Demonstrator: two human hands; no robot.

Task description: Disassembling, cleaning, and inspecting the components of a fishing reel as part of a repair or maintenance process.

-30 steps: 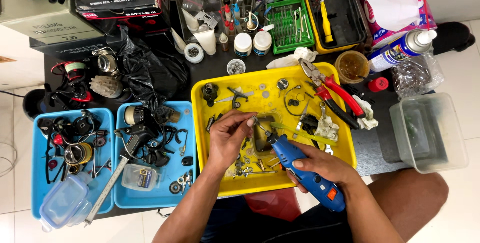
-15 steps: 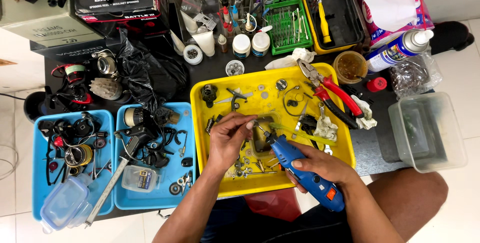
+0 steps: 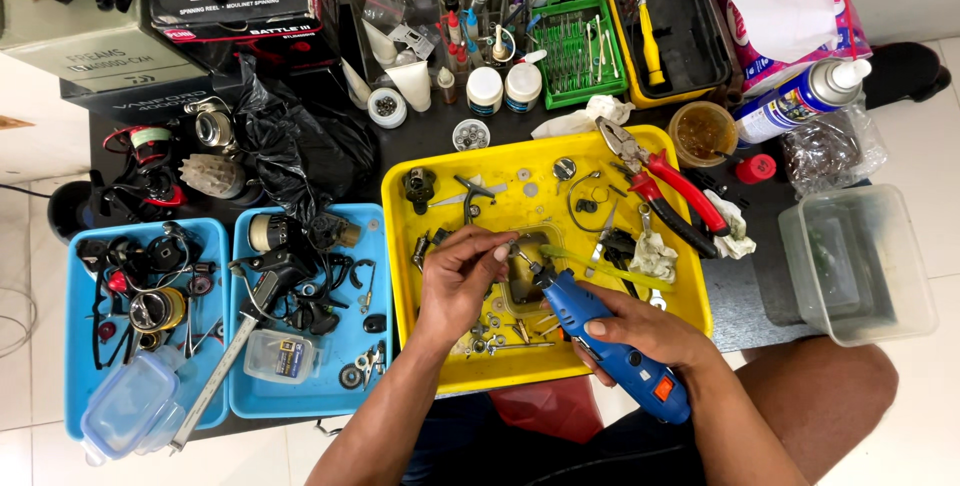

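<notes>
Head view: the left hand pinches a small metal part between thumb and fingertips, held over the yellow tray. The right hand is wrapped around a blue rotary tool, its tip just right of the pinching fingers and touching the part. Below the fingers lie loose screws. Red-handled pliers rest further right; 2 blue trays sit left of the left hand.
</notes>
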